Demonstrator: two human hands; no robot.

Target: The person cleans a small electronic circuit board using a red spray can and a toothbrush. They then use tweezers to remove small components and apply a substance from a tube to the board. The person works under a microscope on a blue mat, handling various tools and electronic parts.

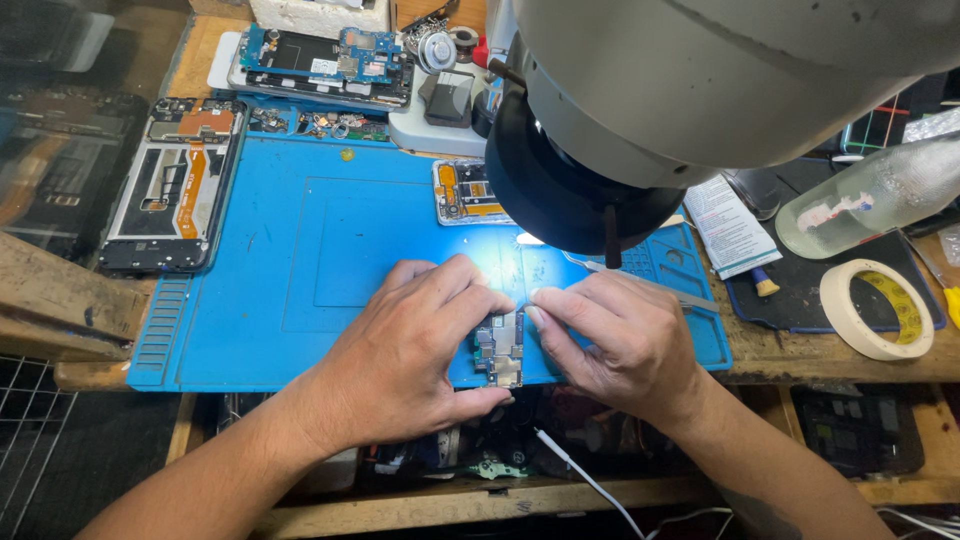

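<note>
A small phone circuit board (502,350) lies at the near edge of a blue repair mat (300,250), lit from above. My left hand (410,350) grips the board from the left, thumb below and fingers at its top. My right hand (615,335) pinches the board's upper right edge; thin metal tweezers (650,283) lie along the top of that hand, and I cannot tell whether it grips them. A large grey microscope head (680,90) hangs over the mat just beyond my hands.
An opened phone frame (175,190) sits left of the mat, another opened phone (320,60) at the back, a smaller one (462,192) under the microscope. A tape roll (878,308), a clear bottle (870,195) and a paper leaflet (730,225) lie right. A white cable (590,480) runs below the bench edge.
</note>
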